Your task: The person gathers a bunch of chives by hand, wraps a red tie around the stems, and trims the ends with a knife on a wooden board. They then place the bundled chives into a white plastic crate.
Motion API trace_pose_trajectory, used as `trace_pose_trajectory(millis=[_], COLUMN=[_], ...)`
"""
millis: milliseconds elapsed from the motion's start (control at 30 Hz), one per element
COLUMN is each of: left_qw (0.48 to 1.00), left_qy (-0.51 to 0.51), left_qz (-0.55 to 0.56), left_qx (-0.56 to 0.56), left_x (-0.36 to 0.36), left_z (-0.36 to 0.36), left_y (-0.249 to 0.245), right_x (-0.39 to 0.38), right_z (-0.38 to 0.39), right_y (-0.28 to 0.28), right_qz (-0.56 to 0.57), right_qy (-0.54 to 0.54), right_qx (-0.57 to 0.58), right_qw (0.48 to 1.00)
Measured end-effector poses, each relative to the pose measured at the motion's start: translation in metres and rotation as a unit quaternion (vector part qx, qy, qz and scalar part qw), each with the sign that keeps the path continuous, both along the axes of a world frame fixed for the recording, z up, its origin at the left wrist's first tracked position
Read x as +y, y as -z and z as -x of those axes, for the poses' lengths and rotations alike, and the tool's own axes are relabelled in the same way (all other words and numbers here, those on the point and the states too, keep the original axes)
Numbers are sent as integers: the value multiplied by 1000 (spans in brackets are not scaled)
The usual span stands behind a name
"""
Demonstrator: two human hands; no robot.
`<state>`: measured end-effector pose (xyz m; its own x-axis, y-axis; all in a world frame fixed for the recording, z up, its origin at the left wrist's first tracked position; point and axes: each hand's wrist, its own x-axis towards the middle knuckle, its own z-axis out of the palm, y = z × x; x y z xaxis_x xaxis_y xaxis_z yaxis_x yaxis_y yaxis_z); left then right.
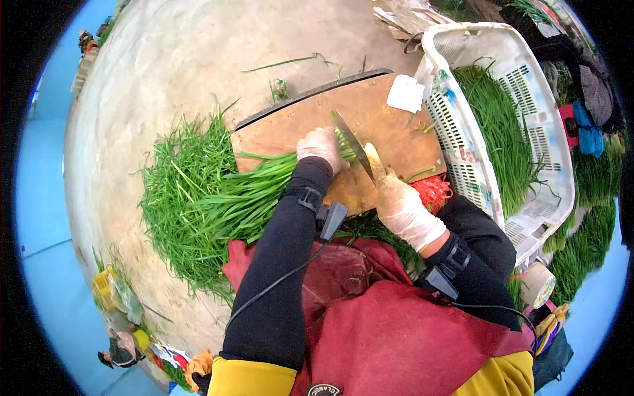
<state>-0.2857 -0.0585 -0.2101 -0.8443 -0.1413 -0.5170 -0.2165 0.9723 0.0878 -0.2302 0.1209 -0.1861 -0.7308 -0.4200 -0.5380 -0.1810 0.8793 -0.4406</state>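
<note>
Gripping knife [351, 142], right hand [401, 206] closed; left hand [321, 146] pressing chives [218, 198].

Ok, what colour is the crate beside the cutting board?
The crate is white; head view shows it best.

A white slatted crate [444, 119] stands at the right, holding long green stalks [502, 138]. Just beside its near wall lie a white paper scrap [405, 93] and a tangle of red bands [432, 193]. A tape roll [536, 284] sits near the crate's lower corner, and stray stalks [290, 61] lie on the concrete floor [185, 59]
</note>
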Motion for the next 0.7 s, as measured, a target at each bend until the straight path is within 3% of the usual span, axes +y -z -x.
trace_pose_trajectory(millis=[100,167,267,400,533,600,633,700], left_qw=[998,1000,995,997,997,992,996,994], left_qy=[23,13,24,19,11,19,7,38], left_qz=[-4,22,71,40,18,-26,-67,-30], left_qx=[-51,-16,70,68,70,123,52,99], left_x=[0,-1,-1,2,-3,-15,-23,-27], left_z=[3,2,-3,-7,-10,-12,-7,-17], left_y=[6,17,40,24,14,9,5,-6], right_x=[-5,-19,-44,-41,-31,-11,-3,20], right_z=[4,11,33,34,22,7,0,-17], right_y=[39,86,54,66,49,46,41,44], right_qz=[14,-13,-25,34,37,63,57,68], right_qy=[-12,-62,-3,70,51,62,74,54], right_qx=[52,115,34,33,25,-4,-32,-11], right_qw=[998,991,999,996,998,996,995,996])
